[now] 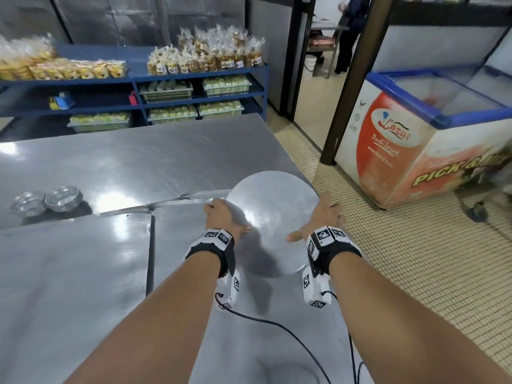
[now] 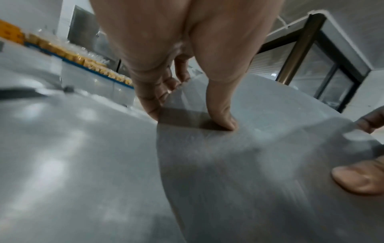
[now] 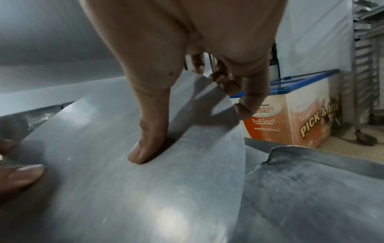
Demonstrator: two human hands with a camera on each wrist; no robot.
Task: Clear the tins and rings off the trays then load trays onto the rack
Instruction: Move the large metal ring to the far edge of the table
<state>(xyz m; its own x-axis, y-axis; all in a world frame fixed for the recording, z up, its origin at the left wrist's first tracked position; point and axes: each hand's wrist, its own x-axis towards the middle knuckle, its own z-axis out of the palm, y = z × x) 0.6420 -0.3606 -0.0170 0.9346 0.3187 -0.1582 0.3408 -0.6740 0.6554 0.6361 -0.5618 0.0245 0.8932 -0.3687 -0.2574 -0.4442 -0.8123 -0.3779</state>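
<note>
The steel counter [image 1: 83, 167] stretches out ahead of and to the left of both hands, its near right corner lying under the forearms. Well off to the right of the right hand, on the tiled floor, stands a chest freezer [image 1: 432, 139] with a blue-rimmed glass lid and orange panels. Far beyond the left hand, past the counter's far edge, blue shelves [image 1: 133, 79] carry bagged baked goods. Between the two hands is a round metal tray [image 1: 277, 200], flat and bare on top, at the counter's right edge; from the right wrist view it looks raised off the counter at that side, though how far I cannot tell. The left hand [image 1: 221, 217] grasps the tray's left rim, thumb [image 2: 224, 118] pressed on the top face and the other fingers [image 2: 153, 105] curled down over the edge. The right hand [image 1: 324, 217] grasps the opposite rim the same way, thumb [image 3: 145, 148] flat on top and fingers [image 3: 247, 105] hooked round the edge. Well to the left of the left hand, two short stacks of small fluted tins [image 1: 47, 202] sit side by side on the counter, touching or nearly so.
</note>
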